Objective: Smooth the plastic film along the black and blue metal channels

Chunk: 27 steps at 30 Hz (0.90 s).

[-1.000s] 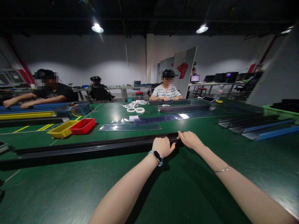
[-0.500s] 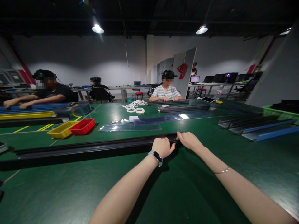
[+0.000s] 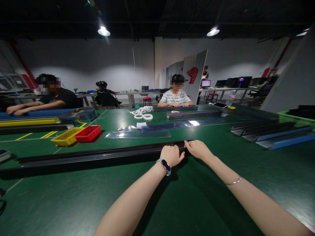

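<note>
A long black channel strip (image 3: 98, 159) with a glossy lengthwise edge lies across the green table (image 3: 81, 203), running from the left edge of the view to my hands. My left hand (image 3: 170, 155), a grey-banded watch on its wrist, is wrapped over the strip near its right end, thumb pointing right. Just to the right of it, my right hand (image 3: 197, 148) pinches the strip's end with its fingertips. A thin bracelet sits on that arm. What the fingertips press on inside the channel is hidden.
Beyond the strip lie clear plastic sleeves (image 3: 137, 134), a yellow bin (image 3: 66, 137), a red bin (image 3: 88, 133) and white rings (image 3: 147, 116). Blue and black channels (image 3: 285, 137) rest at right beside a green basket (image 3: 295, 120). Co-workers sit across and at left.
My right hand has slid slightly left along the strip, closer to my left hand. My left hand keeps its place and grip.
</note>
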Available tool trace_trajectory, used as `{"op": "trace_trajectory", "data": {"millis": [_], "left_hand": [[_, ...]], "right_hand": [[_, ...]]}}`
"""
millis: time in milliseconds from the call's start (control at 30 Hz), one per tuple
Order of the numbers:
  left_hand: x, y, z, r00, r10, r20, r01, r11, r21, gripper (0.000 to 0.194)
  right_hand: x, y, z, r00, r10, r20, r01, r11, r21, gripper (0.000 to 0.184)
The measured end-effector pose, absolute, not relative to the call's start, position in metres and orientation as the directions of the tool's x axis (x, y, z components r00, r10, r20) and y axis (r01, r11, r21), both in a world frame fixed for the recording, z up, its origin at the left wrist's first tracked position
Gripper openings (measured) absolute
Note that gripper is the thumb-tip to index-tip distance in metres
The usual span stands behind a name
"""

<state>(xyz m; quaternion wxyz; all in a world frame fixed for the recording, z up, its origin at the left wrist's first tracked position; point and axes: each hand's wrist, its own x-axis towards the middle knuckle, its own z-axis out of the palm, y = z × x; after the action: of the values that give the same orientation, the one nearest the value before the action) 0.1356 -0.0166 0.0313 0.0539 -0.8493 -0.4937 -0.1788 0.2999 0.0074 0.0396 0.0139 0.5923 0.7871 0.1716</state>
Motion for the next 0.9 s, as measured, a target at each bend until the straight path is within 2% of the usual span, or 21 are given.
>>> {"op": "trace_trajectory", "data": {"millis": [100, 267, 433, 667, 900], "left_hand": [[0.136, -0.016, 0.029, 0.449, 0.817, 0.363, 0.858, -0.507, 0.08, 0.051], [0.138, -0.015, 0.021, 0.415, 0.815, 0.405, 0.874, -0.48, 0.069, 0.047], [0.138, -0.017, 0.019, 0.393, 0.77, 0.503, 0.869, -0.49, 0.071, 0.046], [0.12, -0.017, 0.03, 0.348, 0.776, 0.526, 0.895, -0.443, 0.061, 0.048], [0.112, -0.013, 0.027, 0.343, 0.779, 0.526, 0.902, -0.429, 0.047, 0.057]], "right_hand": [[0.295, 0.006, 0.037, -0.227, 0.956, 0.188, 0.959, 0.185, 0.216, 0.058], [0.297, 0.006, 0.027, -0.29, 0.932, 0.219, 0.923, 0.212, 0.321, 0.045], [0.303, 0.007, 0.023, -0.339, 0.906, 0.254, 0.904, 0.239, 0.354, 0.044], [0.299, 0.007, 0.024, -0.233, 0.909, 0.345, 0.959, 0.155, 0.238, 0.057], [0.312, 0.012, 0.021, -0.276, 0.892, 0.358, 0.945, 0.184, 0.271, 0.054]]}}
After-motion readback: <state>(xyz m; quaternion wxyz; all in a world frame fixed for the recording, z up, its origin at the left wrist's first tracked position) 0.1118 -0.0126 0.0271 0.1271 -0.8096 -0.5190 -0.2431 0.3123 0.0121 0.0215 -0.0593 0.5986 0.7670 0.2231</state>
